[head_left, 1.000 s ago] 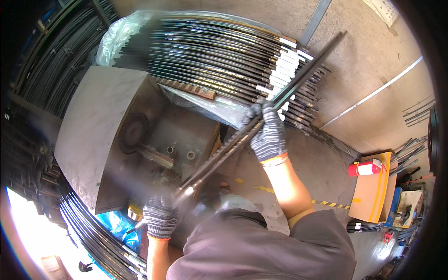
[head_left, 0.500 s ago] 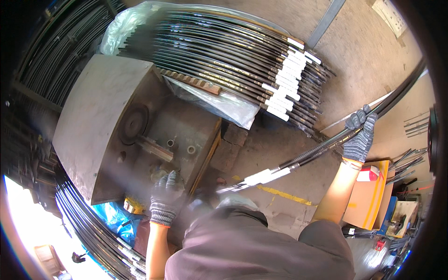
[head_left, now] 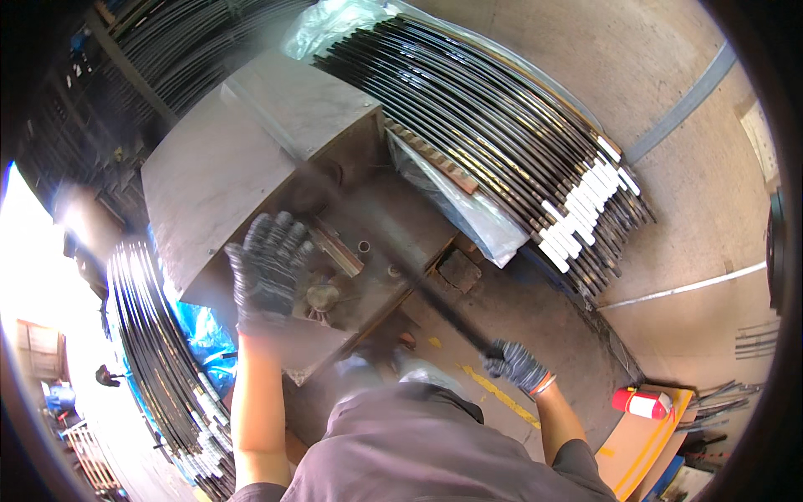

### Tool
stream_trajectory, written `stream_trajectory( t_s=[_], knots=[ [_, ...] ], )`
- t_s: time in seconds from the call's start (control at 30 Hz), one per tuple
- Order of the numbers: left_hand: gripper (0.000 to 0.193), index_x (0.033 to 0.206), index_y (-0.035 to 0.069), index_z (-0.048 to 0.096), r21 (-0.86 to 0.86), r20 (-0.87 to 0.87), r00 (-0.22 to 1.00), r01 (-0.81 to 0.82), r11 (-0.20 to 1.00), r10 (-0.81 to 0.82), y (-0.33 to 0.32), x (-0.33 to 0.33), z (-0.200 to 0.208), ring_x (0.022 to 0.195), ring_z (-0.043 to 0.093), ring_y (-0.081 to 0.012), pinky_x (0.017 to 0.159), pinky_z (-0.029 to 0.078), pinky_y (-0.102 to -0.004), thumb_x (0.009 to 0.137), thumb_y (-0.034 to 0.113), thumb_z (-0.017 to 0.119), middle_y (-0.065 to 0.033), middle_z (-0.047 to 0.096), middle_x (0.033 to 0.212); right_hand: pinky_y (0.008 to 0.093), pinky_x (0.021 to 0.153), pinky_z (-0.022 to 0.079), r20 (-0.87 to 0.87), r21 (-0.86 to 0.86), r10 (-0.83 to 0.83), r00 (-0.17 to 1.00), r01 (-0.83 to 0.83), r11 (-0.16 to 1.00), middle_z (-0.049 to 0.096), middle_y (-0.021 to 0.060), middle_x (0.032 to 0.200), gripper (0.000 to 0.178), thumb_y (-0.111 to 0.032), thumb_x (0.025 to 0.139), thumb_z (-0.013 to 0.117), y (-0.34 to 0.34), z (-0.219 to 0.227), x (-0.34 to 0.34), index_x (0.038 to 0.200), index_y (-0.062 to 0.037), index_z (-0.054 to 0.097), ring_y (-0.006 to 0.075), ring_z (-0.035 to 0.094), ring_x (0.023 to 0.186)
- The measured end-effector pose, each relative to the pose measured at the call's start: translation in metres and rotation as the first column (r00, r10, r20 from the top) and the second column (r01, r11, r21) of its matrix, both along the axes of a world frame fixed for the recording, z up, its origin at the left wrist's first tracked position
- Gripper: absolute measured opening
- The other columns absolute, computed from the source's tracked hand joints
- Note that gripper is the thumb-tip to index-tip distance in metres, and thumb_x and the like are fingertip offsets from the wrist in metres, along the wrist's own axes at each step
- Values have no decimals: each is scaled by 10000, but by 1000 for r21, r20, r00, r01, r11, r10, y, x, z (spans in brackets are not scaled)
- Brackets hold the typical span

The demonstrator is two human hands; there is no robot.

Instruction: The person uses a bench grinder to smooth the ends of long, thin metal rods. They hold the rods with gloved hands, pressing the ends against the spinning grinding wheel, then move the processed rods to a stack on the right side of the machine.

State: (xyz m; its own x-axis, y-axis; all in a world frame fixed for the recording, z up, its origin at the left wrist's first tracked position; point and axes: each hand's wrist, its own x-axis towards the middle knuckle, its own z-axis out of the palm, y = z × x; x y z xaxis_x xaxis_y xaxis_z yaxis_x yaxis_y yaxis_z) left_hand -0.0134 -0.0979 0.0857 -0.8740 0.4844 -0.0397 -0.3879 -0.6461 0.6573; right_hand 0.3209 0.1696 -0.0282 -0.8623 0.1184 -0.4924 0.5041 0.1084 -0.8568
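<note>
My gloved right hand [head_left: 517, 366] is wrapped around a long black rod [head_left: 447, 309]. From that hand the rod slants up and left, blurred by motion, across the bench under a grey metal hood [head_left: 242, 134]. Whether it is a single rod I cannot tell. My gloved left hand [head_left: 269, 272] is raised in front of the hood's near edge, fingers spread, holding nothing. Beneath it on the bench lie a small round-topped metal part [head_left: 322, 296], a flat bar [head_left: 338, 248] and a short ring-shaped tube [head_left: 364, 247].
Many black rods with white-wrapped ends lie on a notched wooden rack [head_left: 435, 159] beyond the bench. Another rod bundle [head_left: 159, 351] stands at the left beside blue plastic sheeting [head_left: 205, 335]. A red fire extinguisher [head_left: 642, 403] and cardboard [head_left: 648, 443] are at the lower right.
My right hand has come in from the far right toward the middle, bringing the black rod across the bench. The left hand has risen and moved left, fingers spreading. My view has turned.
</note>
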Motion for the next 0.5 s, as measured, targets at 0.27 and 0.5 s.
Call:
stream_trajectory(
  t_s=[0.27,0.5],
  knots=[
    [297,1027,38,544,-12,41,989,-141,990,141,-43,-21,-10,694,500,-140,692,457,-309,857,277,586,-6,522,796,333,636,452,236,136,472,849,-510,849,597,125,705,361,-372,817,618,-12,-30,26,910,-25,580,212,534,636],
    [332,1069,55,526,41,209,978,7,999,-16,-11,8,-46,775,539,-170,750,472,-341,846,291,600,-24,559,860,336,615,451,-55,17,254,966,-253,967,572,145,691,369,-367,840,590,-48,-7,-31,987,-30,549,241,572,623]
  ],
)
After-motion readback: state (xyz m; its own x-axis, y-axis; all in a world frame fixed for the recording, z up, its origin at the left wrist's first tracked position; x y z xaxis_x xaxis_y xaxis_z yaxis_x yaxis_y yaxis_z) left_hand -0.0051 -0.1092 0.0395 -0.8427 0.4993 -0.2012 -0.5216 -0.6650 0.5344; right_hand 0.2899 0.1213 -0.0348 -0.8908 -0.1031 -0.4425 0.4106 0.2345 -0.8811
